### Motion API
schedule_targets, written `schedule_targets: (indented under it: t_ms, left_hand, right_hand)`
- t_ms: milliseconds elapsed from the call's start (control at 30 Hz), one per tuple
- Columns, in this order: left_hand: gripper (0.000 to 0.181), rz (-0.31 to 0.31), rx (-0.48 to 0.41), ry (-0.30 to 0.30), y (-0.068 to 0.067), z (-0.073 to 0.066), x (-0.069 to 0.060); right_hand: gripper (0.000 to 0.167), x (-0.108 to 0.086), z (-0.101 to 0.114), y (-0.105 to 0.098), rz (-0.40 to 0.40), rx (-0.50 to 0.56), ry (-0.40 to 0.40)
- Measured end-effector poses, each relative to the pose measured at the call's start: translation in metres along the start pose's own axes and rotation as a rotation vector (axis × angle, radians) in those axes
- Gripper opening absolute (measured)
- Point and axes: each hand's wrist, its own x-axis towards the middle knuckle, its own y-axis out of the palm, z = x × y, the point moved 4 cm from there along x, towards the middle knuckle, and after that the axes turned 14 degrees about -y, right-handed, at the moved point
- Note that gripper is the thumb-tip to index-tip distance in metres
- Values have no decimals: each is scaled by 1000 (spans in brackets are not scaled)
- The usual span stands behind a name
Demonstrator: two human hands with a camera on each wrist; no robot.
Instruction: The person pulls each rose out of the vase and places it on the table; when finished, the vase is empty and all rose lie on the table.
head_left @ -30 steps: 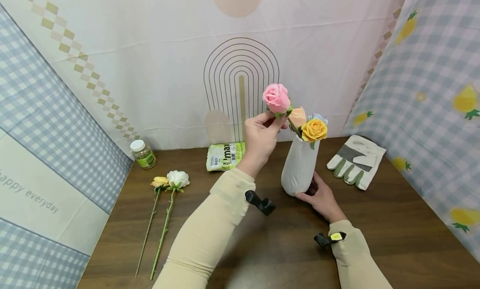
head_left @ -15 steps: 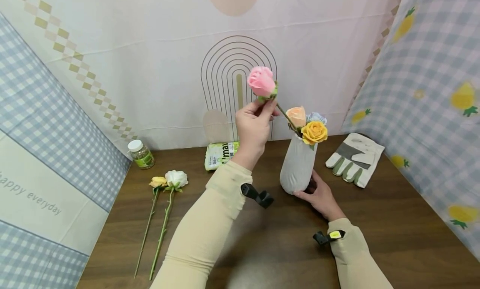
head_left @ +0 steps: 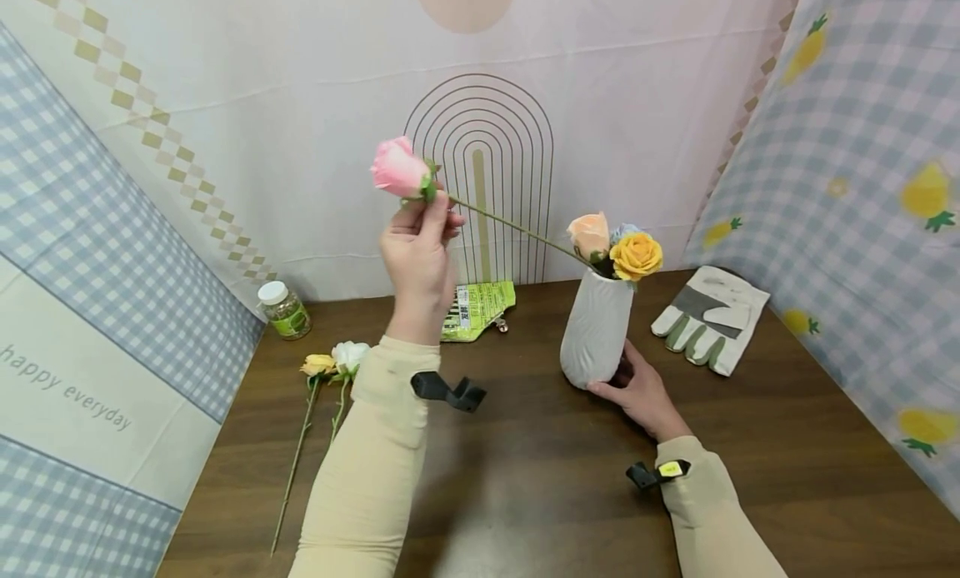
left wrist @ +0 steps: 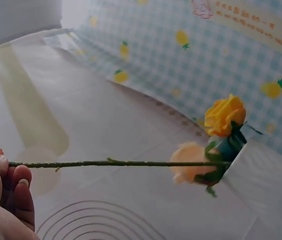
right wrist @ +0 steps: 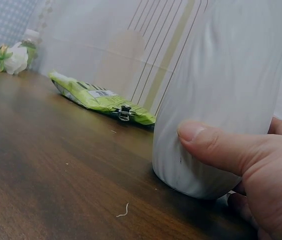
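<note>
Pinching the pink rose (head_left: pixel 400 168) below its bloom is the left hand (head_left: pixel 417 251); the right (head_left: pixel 642 396) grips the vase (head_left: pixel 596 330).

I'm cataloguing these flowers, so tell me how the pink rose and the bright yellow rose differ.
Hold: the pink rose is pinched below its bloom by the left hand; the bright yellow rose is untouched, at the mouth of the vase.
Stem: the pink rose's shows long and slanting; the bright yellow rose's is hidden.
Bloom: the pink rose is closed, the bright yellow rose more open.
Both have green leaves beneath the bloom.
</note>
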Motion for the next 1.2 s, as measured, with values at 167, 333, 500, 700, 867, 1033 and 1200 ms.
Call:
schedule_targets:
  t_ms: [167, 333, 500, 700, 867, 1033, 1200]
  left_hand:
    - [13, -38, -60, 36, -27, -17, -1]
    - [16, -46, -160, 23, -51, -34, -4]
    - [19, -65, -184, 7, -74, -46, -10]
    - [13, -40, -44, -125, -97, -35, -20]
    - [17, -3, 181, -285, -112, -9, -30]
    - [28, 19, 378, -389, -130, 17, -35]
    - [28, 5, 536, -418, -150, 29, -35]
  right_hand:
    - [95, 0, 1, 1, -1, 5, 8]
    - [96, -1, 0, 1, 0, 9, 15]
    - [97, -1, 0, 1, 3, 14, 22]
    - [97, 0, -1, 0, 12, 11, 18]
    - [97, -1, 0, -2, 6, 3, 20]
    - [97, -1, 0, -1, 5, 8, 21]
    - [97, 0, 0, 0, 10, 11, 17]
